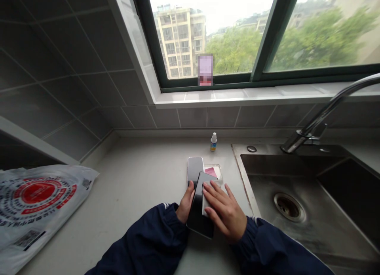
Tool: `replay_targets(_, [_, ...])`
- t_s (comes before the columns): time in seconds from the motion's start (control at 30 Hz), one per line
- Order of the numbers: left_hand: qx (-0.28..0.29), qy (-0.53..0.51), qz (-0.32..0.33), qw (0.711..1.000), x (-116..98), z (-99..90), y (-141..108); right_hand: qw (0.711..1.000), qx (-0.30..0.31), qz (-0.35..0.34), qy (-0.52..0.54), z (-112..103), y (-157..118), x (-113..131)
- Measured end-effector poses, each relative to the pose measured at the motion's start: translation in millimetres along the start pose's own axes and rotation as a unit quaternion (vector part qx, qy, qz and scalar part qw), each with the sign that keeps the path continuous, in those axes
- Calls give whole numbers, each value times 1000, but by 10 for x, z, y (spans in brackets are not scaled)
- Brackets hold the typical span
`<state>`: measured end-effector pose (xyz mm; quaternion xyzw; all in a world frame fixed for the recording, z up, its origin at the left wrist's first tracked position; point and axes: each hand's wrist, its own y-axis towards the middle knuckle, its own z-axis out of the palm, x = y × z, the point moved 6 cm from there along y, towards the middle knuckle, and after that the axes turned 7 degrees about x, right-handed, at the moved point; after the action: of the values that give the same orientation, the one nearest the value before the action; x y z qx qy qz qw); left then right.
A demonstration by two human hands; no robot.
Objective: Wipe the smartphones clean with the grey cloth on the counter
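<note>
On the worktop (pixel 133 176), a smartphone (pixel 196 217), long axis running forward, is being clamped by the left hand (pixel 185 201), while a cloth (pixel 208 195) is being pressed flat against it by the open right hand (pixel 224 211).

I can pass the left hand (pixel 186 201) over the worktop (pixel 133 180) up to the plastic bag (pixel 38 203). The steel sink (pixel 241 168) edge is close on the right, and a small bottle (pixel 213 142) stands ahead.

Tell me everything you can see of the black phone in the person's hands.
The black smartphone is a slim slab with a glossy dark face, held slanted over the pale counter. The left hand grips its long edge and the right hand presses a pale cloth onto its upper part.
</note>
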<state>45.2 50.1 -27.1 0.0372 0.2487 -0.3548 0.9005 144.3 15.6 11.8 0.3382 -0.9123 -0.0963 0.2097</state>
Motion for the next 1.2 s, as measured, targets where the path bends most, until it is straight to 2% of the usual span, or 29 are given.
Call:
replay_targets(0.1, [-15,-2,-11,1000,13,19,-18,997,13,-65,30,-32,-14,225])
replay_targets(0.2, [-45,1,-31,999,24,49,-54,994,22,-95,44,-56,-21,337])
replay_targets(0.27, [-50,0,-30,998,14,78,-63,994,23,-94,43,-61,-18,323])
replay_targets(0.43, [8,-4,-10,1000,-7,107,-21,999,24,-41,11,-33,-10,107])
replay_targets(0.6, [40,0,-14,999,3,59,-4,1000,-1,9,-8,5,-24,-55])
replay_targets(0.73, [37,4,-7,999,-15,71,-4,1000,-11,18,-2,25,-30,-69])
replay_targets(0.9, [29,-6,2,1000,-18,109,-14,1000,5,-15,11,-20,-16,22])
replay_targets(1.07, [21,-35,-41,998,70,85,-45,994,31,-96,49,-84,-7,192])
replay_targets(1.13, [21,-32,-39,999,73,69,-40,994,31,-96,43,-85,-5,176])
replay_targets(1.2, [23,-24,-26,999,53,61,-26,997,24,-63,22,-68,1,90])
